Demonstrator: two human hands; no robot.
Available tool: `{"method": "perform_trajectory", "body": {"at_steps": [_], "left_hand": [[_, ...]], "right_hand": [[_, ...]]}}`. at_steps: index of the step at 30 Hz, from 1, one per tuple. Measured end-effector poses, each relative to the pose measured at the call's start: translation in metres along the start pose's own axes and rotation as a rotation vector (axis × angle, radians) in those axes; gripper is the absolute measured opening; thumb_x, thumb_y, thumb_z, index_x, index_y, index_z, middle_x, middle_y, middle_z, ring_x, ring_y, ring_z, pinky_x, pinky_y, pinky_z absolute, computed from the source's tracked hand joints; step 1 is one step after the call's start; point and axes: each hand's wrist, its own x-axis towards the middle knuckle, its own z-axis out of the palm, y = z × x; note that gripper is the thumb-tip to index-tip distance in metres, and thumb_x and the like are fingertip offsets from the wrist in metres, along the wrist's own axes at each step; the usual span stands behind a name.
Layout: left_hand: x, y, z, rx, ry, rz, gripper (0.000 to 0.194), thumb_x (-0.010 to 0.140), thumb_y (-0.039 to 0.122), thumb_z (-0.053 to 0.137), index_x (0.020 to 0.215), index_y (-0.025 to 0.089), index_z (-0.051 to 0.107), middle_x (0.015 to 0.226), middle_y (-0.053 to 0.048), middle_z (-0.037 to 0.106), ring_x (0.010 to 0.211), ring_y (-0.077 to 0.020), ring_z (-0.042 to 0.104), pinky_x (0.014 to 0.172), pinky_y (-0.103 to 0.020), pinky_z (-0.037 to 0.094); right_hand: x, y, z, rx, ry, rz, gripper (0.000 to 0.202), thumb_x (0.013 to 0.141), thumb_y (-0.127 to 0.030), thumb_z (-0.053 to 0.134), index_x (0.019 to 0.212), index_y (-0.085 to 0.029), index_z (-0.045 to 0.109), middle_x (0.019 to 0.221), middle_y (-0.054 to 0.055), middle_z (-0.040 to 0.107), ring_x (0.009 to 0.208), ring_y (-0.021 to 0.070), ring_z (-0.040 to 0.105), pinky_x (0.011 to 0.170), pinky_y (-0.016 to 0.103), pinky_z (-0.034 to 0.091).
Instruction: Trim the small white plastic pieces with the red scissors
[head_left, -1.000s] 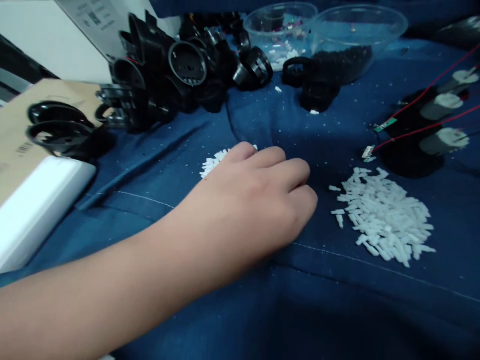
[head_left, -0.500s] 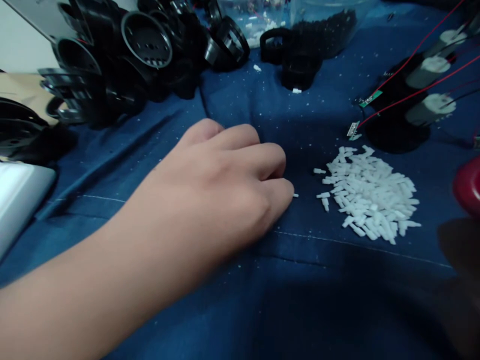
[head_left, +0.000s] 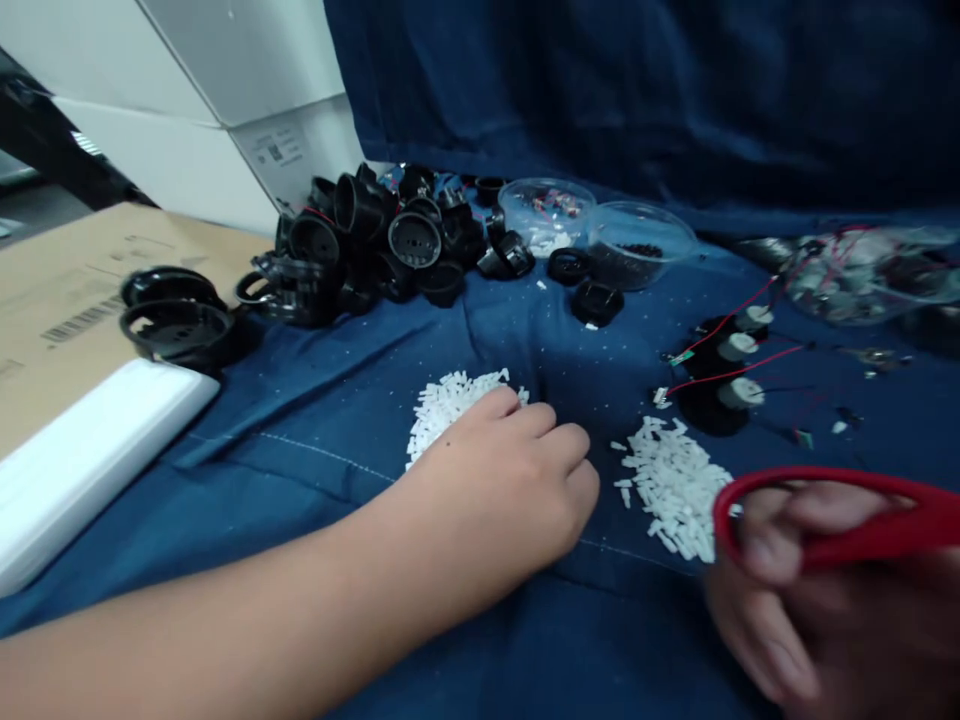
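My left hand (head_left: pixel 517 475) rests over the blue cloth with its fingers curled in. Whatever they may hold is hidden beneath the hand. Part of a pile of small white plastic pieces (head_left: pixel 442 405) shows behind its knuckles and wrist. To its right lies a second heap of the same white pieces (head_left: pixel 671 485), a few of them loose at its left edge. At the lower right, my right hand (head_left: pixel 832 620) grips scissors by their red handle (head_left: pixel 885 535), fingers through the loop. The blades are out of sight, and this hand is slightly blurred.
Black round plastic housings (head_left: pixel 416 240) are heaped at the back left. Clear tubs (head_left: pixel 645 245) of small parts stand behind. Motors with red wires (head_left: pixel 739 390) sit at the right. A white box (head_left: pixel 112 450) and cardboard (head_left: pixel 67 290) lie left. White specks dot the cloth (head_left: pixel 360 560).
The view has tilted up and back, bringing in boxes and hanging cloth. The left white pile now shows behind my left hand. My right hand and the red scissors handle have come further into view.
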Motion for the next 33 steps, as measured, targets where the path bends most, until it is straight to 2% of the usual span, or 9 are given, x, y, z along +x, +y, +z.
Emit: {"method": "perform_trajectory", "body": {"at_steps": [3,6,12,18,21,24,28,31,33], "left_hand": [[-0.001,-0.003,-0.001,-0.027,-0.048,-0.011,0.010,0.097,0.020,0.061,0.088,0.021,0.066,0.087,-0.003,0.062,0.079,-0.0260,0.055,0.071,-0.043,0.035],[0.001,-0.006,-0.002,-0.066,-0.092,-0.034,0.014,0.101,0.023,0.058,0.090,0.021,0.066,0.091,-0.004,0.064,0.082,-0.0256,0.056,0.074,-0.044,0.035],[0.004,-0.008,-0.001,-0.194,-0.137,-0.050,0.024,0.109,0.029,0.050,0.107,0.025,0.073,0.099,-0.002,0.069,0.087,-0.0232,0.061,0.079,-0.043,0.036],[0.001,-0.011,-0.002,-0.257,-0.192,-0.081,0.023,0.102,0.015,0.060,0.116,0.028,0.074,0.104,-0.002,0.073,0.090,-0.0235,0.064,0.082,-0.041,0.041],[0.003,-0.008,-0.004,-0.303,-0.279,-0.157,0.021,0.102,0.015,0.060,0.112,0.027,0.074,0.110,-0.003,0.073,0.097,-0.0260,0.067,0.089,-0.044,0.046],[0.007,-0.001,-0.007,-0.279,-0.363,-0.216,0.019,0.103,0.014,0.058,0.108,0.024,0.073,0.111,-0.005,0.071,0.098,-0.0280,0.067,0.089,-0.047,0.051],[0.010,0.007,-0.007,-0.139,-0.427,-0.145,0.022,0.099,0.007,0.056,0.113,0.016,0.070,0.114,-0.011,0.071,0.097,-0.0316,0.068,0.088,-0.052,0.055],[0.007,0.011,-0.006,-0.189,-0.371,-0.090,0.023,0.098,0.006,0.055,0.117,0.014,0.065,0.115,-0.013,0.071,0.100,-0.0327,0.068,0.091,-0.052,0.055],[0.004,0.012,-0.006,-0.370,-0.271,-0.112,0.021,0.099,0.007,0.052,0.115,0.016,0.063,0.110,-0.010,0.071,0.097,-0.0279,0.067,0.088,-0.045,0.056]], "right_hand": [[-0.009,-0.011,0.024,0.039,-0.069,-0.080,0.040,0.099,-0.065,0.063,0.120,-0.034,0.074,0.095,0.005,0.071,0.053,0.0165,0.062,0.045,0.028,0.054],[-0.010,-0.020,0.036,0.014,-0.035,-0.004,0.047,0.087,-0.072,0.075,0.114,-0.033,0.075,0.095,0.004,0.068,0.059,0.0166,0.060,0.052,0.029,0.053],[-0.006,-0.018,0.036,0.084,-0.021,-0.025,0.040,0.091,-0.063,0.076,0.115,-0.031,0.071,0.096,0.003,0.067,0.057,0.0146,0.058,0.052,0.028,0.051],[-0.011,-0.003,0.029,0.088,-0.109,-0.057,0.040,0.097,-0.056,0.072,0.127,-0.030,0.065,0.104,0.006,0.065,0.064,0.0147,0.056,0.058,0.028,0.051],[-0.010,0.001,0.027,0.040,-0.127,-0.079,0.038,0.098,-0.053,0.071,0.128,-0.030,0.063,0.107,0.005,0.065,0.066,0.0138,0.056,0.061,0.027,0.050],[-0.006,0.006,0.025,0.031,-0.138,-0.071,0.035,0.099,-0.051,0.071,0.126,-0.030,0.062,0.105,0.005,0.066,0.063,0.0129,0.055,0.061,0.027,0.051],[-0.004,0.010,0.024,0.035,-0.129,-0.061,0.032,0.101,-0.048,0.069,0.125,-0.029,0.063,0.103,0.005,0.067,0.061,0.0125,0.055,0.060,0.026,0.052],[-0.005,0.009,0.027,0.032,-0.095,-0.067,0.030,0.099,-0.048,0.071,0.123,-0.031,0.065,0.100,0.003,0.068,0.059,0.0112,0.054,0.058,0.024,0.051],[-0.007,0.005,0.032,0.027,-0.004,-0.052,0.028,0.098,-0.047,0.074,0.120,-0.032,0.066,0.098,0.002,0.068,0.056,0.0105,0.054,0.055,0.023,0.050]]}}
